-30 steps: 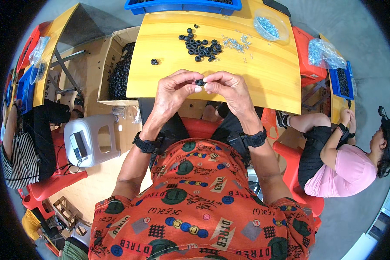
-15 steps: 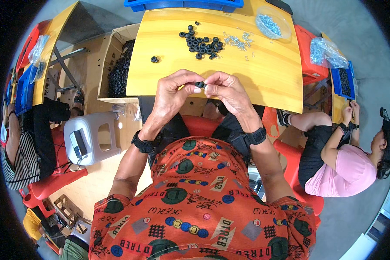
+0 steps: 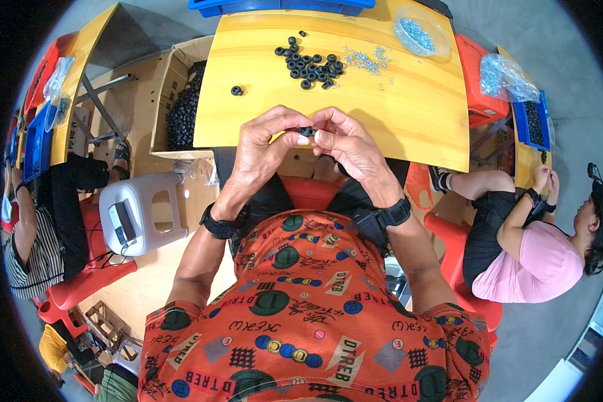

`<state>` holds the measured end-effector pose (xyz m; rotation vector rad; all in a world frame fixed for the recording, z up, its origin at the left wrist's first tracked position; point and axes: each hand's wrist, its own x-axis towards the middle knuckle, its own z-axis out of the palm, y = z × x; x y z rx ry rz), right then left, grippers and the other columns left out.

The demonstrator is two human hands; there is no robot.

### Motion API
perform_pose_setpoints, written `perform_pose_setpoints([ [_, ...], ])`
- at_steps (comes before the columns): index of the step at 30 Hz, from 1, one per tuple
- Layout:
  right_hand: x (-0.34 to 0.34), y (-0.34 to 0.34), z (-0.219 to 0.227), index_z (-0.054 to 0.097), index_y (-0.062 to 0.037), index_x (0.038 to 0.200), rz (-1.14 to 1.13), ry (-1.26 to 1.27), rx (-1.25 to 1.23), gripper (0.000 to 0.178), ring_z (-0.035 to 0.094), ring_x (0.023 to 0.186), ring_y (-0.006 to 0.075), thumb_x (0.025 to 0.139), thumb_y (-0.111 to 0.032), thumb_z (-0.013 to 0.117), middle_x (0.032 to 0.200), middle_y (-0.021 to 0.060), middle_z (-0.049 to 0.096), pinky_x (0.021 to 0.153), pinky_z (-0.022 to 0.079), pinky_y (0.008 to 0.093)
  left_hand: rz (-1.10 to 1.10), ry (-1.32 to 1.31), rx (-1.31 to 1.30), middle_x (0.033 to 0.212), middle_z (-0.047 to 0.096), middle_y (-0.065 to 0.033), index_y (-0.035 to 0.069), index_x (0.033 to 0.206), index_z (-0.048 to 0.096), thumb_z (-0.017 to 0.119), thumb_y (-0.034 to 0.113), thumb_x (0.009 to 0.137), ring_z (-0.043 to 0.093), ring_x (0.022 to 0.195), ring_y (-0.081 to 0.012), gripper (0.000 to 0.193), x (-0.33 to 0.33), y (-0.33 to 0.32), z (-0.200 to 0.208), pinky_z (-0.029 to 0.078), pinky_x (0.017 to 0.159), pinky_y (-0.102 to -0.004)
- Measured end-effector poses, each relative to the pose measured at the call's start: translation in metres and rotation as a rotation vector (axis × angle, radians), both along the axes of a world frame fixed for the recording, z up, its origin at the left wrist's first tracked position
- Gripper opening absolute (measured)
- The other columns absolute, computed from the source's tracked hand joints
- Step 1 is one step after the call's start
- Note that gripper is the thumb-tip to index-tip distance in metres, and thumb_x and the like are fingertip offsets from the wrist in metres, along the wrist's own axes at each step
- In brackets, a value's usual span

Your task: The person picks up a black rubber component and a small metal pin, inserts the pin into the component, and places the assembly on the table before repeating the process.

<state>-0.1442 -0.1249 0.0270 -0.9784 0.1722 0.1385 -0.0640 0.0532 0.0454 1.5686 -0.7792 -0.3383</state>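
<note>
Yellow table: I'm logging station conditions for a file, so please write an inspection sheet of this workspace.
Surface: yellow table, wood-grained, small parts scattered on it.
Job's things: small black part in hand; cluster of black rings; loose silvery pieces.
Clutter: single black ring apart, left of the cluster.
Hands: left hand and right hand pinch the small black part.
Cables: thin dark cord beside the white stool.
Surroundings: blue tray and clear tub toward the far edge; carton at left; people seated both sides.

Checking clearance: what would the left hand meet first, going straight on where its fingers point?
Likely the right hand, just past the small black part the left hand holds; depth is unclear.
</note>
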Motion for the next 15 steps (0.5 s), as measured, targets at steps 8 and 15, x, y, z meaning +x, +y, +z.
perform_pose_setpoints([
  [8,0.000,-0.001,0.013,0.048,-0.0049,0.126,0.143,0.028,0.097,0.044,0.063,0.095,0.0164,0.087,-0.008,0.068,0.103,0.0065,0.063,0.085,0.053,0.0298,-0.019,-0.113,-0.016,0.111,0.062,-0.0069,0.005,0.098,0.071,0.070,-0.007,0.072,0.058,0.104,-0.0207,0.028,-0.004,0.006,0.004,0.048,0.088,-0.0329],
  [15,-0.005,0.020,0.014,0.048,-0.0071,0.123,0.097,-0.027,0.362,0.042,0.062,0.101,0.0165,0.086,-0.004,0.068,0.109,0.0057,0.063,0.091,0.050,0.0313,-0.055,-0.110,-0.098,0.102,0.065,-0.0057,0.002,0.097,0.068,0.073,-0.001,0.071,0.057,0.107,-0.0249,0.026,-0.008,0.009,0.018,0.047,0.091,-0.0355],
])
